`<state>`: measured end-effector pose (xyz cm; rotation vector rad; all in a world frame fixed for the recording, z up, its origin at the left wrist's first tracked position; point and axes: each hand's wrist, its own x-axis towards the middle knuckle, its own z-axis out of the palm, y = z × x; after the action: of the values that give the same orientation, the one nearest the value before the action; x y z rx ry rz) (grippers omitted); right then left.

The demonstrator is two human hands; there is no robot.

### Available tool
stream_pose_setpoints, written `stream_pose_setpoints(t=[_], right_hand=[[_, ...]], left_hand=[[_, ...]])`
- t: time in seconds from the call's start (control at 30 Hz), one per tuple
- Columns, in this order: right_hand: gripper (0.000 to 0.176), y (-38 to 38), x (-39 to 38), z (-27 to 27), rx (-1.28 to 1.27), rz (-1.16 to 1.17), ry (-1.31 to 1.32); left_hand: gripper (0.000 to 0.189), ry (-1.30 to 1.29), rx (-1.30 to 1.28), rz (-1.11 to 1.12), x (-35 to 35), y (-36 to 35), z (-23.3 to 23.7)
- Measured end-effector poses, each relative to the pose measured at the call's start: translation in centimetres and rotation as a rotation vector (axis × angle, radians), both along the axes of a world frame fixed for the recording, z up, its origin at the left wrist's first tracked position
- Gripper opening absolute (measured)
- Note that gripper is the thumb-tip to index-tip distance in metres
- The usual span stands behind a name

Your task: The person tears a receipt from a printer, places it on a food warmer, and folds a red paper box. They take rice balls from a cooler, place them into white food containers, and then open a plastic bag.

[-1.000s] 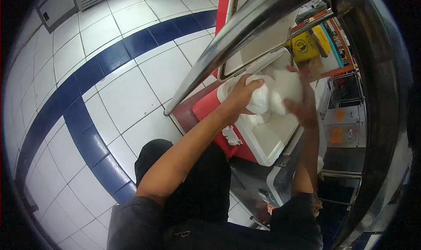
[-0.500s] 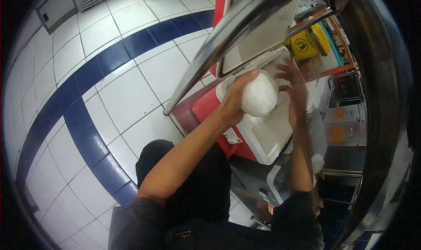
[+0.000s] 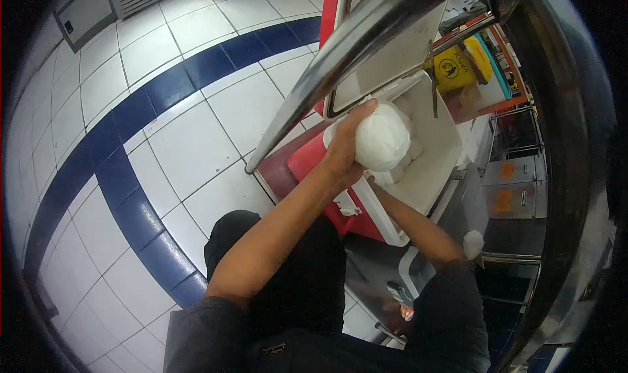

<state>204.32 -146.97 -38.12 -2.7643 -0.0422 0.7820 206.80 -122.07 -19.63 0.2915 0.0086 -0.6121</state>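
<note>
My left hand is wrapped round a white, rounded bundle, its thumb over the top. The bundle has a wrinkled surface, and what it contains does not show. It is held above the open red-and-white cooler box. More white lumps lie inside the box, partly covered by the bundle. My right forearm crosses the cooler's near rim, and the right hand is hidden under the bundle and my left hand, so its fingers do not show.
The cooler's raised lid stands behind the box. A thick metal bar slants across in front of the lid. A yellow pack sits on a shelf at the right. Below the cooler is a grey container. White floor tiles spread at the left.
My right hand, blurred and spread over the cooler's far right side before, has swung left and down beneath the bundle. The left hand still holds the bundle, shifted slightly left.
</note>
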Motion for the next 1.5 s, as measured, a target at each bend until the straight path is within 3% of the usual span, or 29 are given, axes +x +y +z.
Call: stream_pose_setpoints(t=[0.17, 0.27, 0.33, 0.4, 0.47, 0.53, 0.57, 0.67, 0.8, 0.93, 0.97, 1.03, 1.1, 1.17, 1.2, 1.23, 1.27, 1.3, 1.37, 1.4, 1.43, 1.47, 1.5], right_hand=[[0.065, -1.0, 0.3, 3.1, 0.172, -0.100, -0.088], [0.067, -6.6, 1.1, 7.6, 0.523, -0.353, -0.079], [0.068, -8.7, 1.4, 12.3, 0.754, -0.492, -0.101], [0.069, -3.2, 0.5, 20.0, 0.743, -0.458, -0.251], [0.070, -1.3, -0.4, 23.2, 0.733, -0.440, -0.389], [0.062, -0.6, -0.2, 26.0, 1.541, -0.651, 0.062], [0.064, -0.3, -1.3, 25.9, 1.647, -0.731, 0.060], [0.071, 1.1, -8.1, 24.4, 1.662, -1.010, -0.077], [0.080, 4.5, -21.6, 25.7, 1.735, -1.367, 0.006], [0.090, 11.0, -35.3, 33.6, 1.916, -1.727, 0.163], [0.081, 11.6, -38.9, 36.3, 1.939, -1.560, 0.317], [0.072, 13.3, -46.0, 42.4, 2.070, -1.802, 0.388], [0.073, 15.4, -51.8, 48.2, 2.278, -1.890, 0.203], [0.074, 17.0, -56.9, 53.5, 2.078, -2.119, -0.063], [0.074, 17.8, -60.6, 52.6, 2.324, -2.002, -0.264], [0.074, 18.2, -61.9, 57.0, 2.180, -2.113, -0.342], [0.074, 18.2, -64.7, 57.6, 2.179, -2.061, -0.494], [0.073, 18.8, -67.4, 58.4, 2.153, -1.992, -0.642], [0.072, 19.2, -72.5, 60.9, 2.070, -1.891, -0.913], [0.072, 18.9, -74.9, 62.6, 2.012, -1.860, -1.034], [0.069, 18.5, -78.2, 61.4, 2.036, -1.835, -1.159], [0.067, 18.3, -80.8, 62.6, 1.882, -1.867, -1.257], [0.065, 18.6, -81.9, 64.8, 1.715, -1.891, -1.344]], left_hand=[[0.057, -0.030, -0.030, 0.028, -0.4, 0.9, 0.5], [0.056, -0.048, -0.042, 0.015, -0.6, 1.7, 0.4], [0.055, -0.070, -0.054, -0.014, -0.9, 2.3, 0.6], [0.057, -0.052, -0.041, -0.028, -1.4, 2.7, 0.3], [0.058, -0.023, -0.055, -0.076, -1.8, 2.9, -0.2], [0.059, 0.011, -0.071, -0.105, -2.4, 3.2, 0.1], [0.059, 0.046, -0.057, -0.138, -3.3, 3.1, 0.4], [0.059, 0.136, -0.070, -0.237, -6.5, 4.7, 3.3], [0.056, 0.289, 0.060, -0.288, -14.6, 8.3, 6.5], [0.059, 0.409, 0.199, -0.333, -24.5, 11.7, 15.4], [0.057, 0.399, 0.176, -0.315, -26.9, 12.0, 17.9], [0.060, 0.355, 0.265, -0.418, -31.3, 13.1, 21.7], [0.063, 0.345, 0.290, -0.533, -34.9, 13.7, 28.5], [0.065, 0.372, 0.362, -0.590, -38.0, 15.0, 31.6], [0.066, 0.322, 0.487, -0.593, -39.5, 15.1, 32.5], [0.068, 0.256, 0.609, -0.589, -40.4, 15.2, 32.8], [0.068, 0.224, 0.617, -0.690, -41.4, 15.3, 30.8], [0.066, -0.177, 0.818, -0.654, -42.2, 16.2, 27.6], [0.065, -0.645, 0.923, -0.604, -44.6, 13.8, 29.1], [0.065, -0.721, 0.904, -0.672, -46.4, 11.4, 34.3], [0.063, -0.290, 0.679, -0.857, -47.6, 9.2, 37.2], [0.062, 0.180, 0.531, -0.966, -48.8, 6.9, 40.1], [0.062, 0.163, 0.532, -0.989, -48.1, 7.0, 38.9]])
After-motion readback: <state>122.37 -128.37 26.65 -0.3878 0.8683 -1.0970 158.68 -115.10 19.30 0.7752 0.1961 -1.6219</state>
